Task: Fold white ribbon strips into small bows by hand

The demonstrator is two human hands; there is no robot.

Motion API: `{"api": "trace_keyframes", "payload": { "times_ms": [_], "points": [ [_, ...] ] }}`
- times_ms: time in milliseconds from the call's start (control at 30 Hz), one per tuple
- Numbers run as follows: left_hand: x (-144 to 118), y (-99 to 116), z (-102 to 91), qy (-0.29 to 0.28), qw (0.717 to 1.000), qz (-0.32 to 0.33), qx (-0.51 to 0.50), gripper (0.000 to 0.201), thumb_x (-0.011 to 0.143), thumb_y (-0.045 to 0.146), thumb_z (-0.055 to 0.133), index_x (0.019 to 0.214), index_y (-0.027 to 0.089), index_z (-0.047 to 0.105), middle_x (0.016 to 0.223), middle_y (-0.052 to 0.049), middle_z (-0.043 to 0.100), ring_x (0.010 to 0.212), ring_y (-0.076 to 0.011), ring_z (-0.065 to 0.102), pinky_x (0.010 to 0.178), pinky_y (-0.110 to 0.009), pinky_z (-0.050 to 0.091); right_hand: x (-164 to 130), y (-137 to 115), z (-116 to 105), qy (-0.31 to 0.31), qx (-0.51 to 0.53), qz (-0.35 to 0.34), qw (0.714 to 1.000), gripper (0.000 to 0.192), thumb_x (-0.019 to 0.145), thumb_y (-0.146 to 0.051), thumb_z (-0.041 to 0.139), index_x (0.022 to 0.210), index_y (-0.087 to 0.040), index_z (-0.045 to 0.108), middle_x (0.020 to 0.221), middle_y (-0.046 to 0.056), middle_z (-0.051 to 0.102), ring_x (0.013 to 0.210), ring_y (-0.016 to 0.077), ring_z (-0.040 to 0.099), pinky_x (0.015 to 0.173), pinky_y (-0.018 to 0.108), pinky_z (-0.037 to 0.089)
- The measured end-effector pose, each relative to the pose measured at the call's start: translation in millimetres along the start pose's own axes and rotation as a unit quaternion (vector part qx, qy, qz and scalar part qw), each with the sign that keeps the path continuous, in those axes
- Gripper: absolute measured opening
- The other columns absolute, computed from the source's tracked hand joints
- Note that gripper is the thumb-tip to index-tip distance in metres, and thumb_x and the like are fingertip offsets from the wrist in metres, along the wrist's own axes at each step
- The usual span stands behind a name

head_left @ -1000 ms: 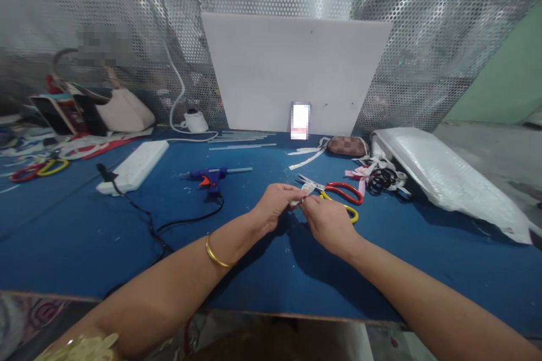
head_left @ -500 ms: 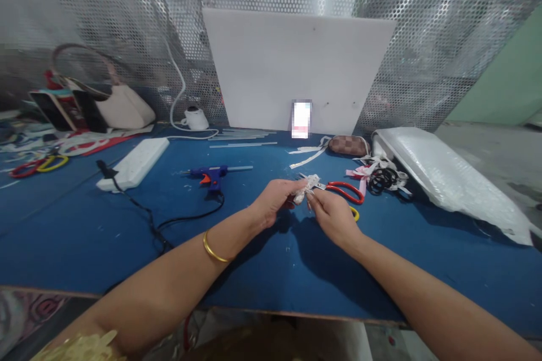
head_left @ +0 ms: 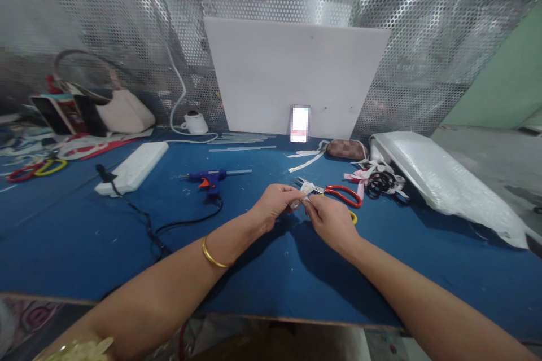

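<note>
A small bunched piece of white ribbon (head_left: 307, 187) is pinched between my two hands above the blue table. My left hand (head_left: 277, 203), with a gold bangle on its wrist, grips it from the left, fingers closed. From the right, the fingertips of my right hand (head_left: 332, 219) press together on its lower edge. Behind my right hand lie scissors with red handles (head_left: 345, 194), their blades partly hidden by the ribbon. A yellow handle loop (head_left: 353, 217) shows beside that hand.
A blue glue gun (head_left: 212, 179) lies left with its cord. Beyond are a white power strip (head_left: 138, 166), glue sticks (head_left: 242, 148), white ribbon strips (head_left: 307, 162), a lit phone (head_left: 300, 123) and a checked pouch (head_left: 347, 149). Black hair ties (head_left: 380, 184) and a plastic-wrapped package (head_left: 444, 180) lie right.
The ribbon piece has been turned or drawn in between my fingers, so less of it shows. My hands stay close together in nearly the same place. The view has tilted slightly.
</note>
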State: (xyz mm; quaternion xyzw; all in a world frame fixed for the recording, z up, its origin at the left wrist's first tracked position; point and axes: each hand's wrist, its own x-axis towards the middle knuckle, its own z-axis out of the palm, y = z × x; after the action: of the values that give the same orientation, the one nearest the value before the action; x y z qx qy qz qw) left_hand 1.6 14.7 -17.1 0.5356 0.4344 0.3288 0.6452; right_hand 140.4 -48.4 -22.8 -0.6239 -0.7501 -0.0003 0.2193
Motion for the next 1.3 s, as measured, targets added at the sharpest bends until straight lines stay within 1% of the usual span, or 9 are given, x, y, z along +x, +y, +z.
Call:
{"api": "trace_keyframes", "payload": {
  "times_ms": [167,300,400,467,533,633,767,967,1300],
  "points": [
    [0.3,1.4,0.9,0.012,0.999,-0.039,-0.03,0.02,0.053,0.027,0.071,0.063,0.011,0.065,0.053,-0.001,0.056,0.049,-0.0093,0.048,0.049,-0.022,0.038,-0.1,1.3,2.9,0.001,-0.085,-0.035,0.996,0.029,0.093,-0.027,0.033,0.077,-0.017,0.056,0.07,0.003,0.06,0.06,0.0139,0.051,0.053,0.028,0.021],
    [0.1,-1.5,3.0,0.031,0.996,-0.051,-0.073,0.017,0.05,0.022,0.072,0.059,0.01,0.064,0.053,-0.001,0.056,0.051,-0.0091,0.049,0.051,-0.022,0.039,-2.0,-0.5,3.8,-0.005,-0.169,-0.116,0.979,0.021,0.089,-0.017,0.037,0.086,-0.015,0.058,0.074,0.006,0.06,0.061,0.0167,0.052,0.056,0.03,0.023],
    [-0.1,-3.2,4.3,0.039,0.996,-0.058,-0.063,0.016,0.05,0.02,0.073,0.058,0.01,0.063,0.05,0.0,0.055,0.047,-0.0081,0.047,0.048,-0.021,0.036,-3.6,-2.0,4.5,-0.021,-0.201,-0.167,0.965,0.019,0.082,-0.009,0.041,0.091,-0.013,0.058,0.077,0.008,0.06,0.067,0.0188,0.053,0.06,0.031,0.025],
    [0.3,-3.5,4.0,0.032,0.997,-0.049,-0.045,0.016,0.052,0.021,0.072,0.058,0.01,0.063,0.048,-0.001,0.054,0.046,-0.0078,0.046,0.047,-0.02,0.033,-4.3,-2.3,5.7,-0.03,-0.195,-0.159,0.967,0.02,0.082,-0.009,0.041,0.093,-0.013,0.058,0.079,0.008,0.061,0.067,0.0187,0.054,0.06,0.031,0.026],
    [1.4,-3.7,2.4,0.009,0.999,-0.033,-0.024,0.016,0.055,0.023,0.071,0.059,0.011,0.062,0.048,0.0,0.054,0.045,-0.0073,0.045,0.046,-0.02,0.031,-4.6,-2.1,6.8,-0.032,-0.164,-0.123,0.978,0.02,0.086,-0.013,0.039,0.092,-0.015,0.057,0.079,0.007,0.062,0.066,0.0173,0.054,0.058,0.03,0.025],
    [4.0,-5.7,-0.7,-0.03,0.999,-0.023,0.012,0.014,0.059,0.025,0.068,0.06,0.011,0.063,0.05,0.0,0.054,0.047,-0.0073,0.046,0.047,-0.019,0.032,-4.7,-2.3,6.1,-0.028,-0.102,-0.074,0.992,0.024,0.092,-0.024,0.035,0.086,-0.017,0.057,0.078,0.004,0.063,0.066,0.0155,0.055,0.056,0.028,0.024],
    [6.7,-10.1,-2.5,-0.06,0.997,-0.022,0.043,0.008,0.061,0.021,0.063,0.061,0.012,0.063,0.051,0.001,0.054,0.048,-0.0067,0.044,0.048,-0.019,0.033,-4.0,-3.7,1.2,-0.015,-0.061,-0.055,0.997,0.03,0.092,-0.038,0.037,0.082,-0.018,0.058,0.08,0.004,0.065,0.069,0.0155,0.057,0.055,0.027,0.023],
    [7.1,-14.7,-0.8,-0.055,0.997,-0.013,0.057,0.014,0.064,0.027,0.06,0.063,0.013,0.063,0.054,0.001,0.054,0.05,-0.0069,0.044,0.049,-0.019,0.033,-0.2,-1.9,0.4,-0.017,-0.065,-0.029,0.997,0.03,0.092,-0.037,0.038,0.078,-0.019,0.057,0.077,0.003,0.066,0.067,0.0149,0.058,0.054,0.027,0.022],
    [4.7,-15.6,0.3,-0.051,0.997,0.0,0.056,0.015,0.064,0.028,0.059,0.062,0.013,0.061,0.053,0.001,0.052,0.051,-0.0071,0.043,0.047,-0.018,0.03,0.2,1.7,5.9,-0.012,-0.055,-0.038,0.998,0.027,0.092,-0.033,0.037,0.078,-0.019,0.056,0.077,0.003,0.066,0.07,0.015,0.06,0.055,0.026,0.026]
  ]
}}
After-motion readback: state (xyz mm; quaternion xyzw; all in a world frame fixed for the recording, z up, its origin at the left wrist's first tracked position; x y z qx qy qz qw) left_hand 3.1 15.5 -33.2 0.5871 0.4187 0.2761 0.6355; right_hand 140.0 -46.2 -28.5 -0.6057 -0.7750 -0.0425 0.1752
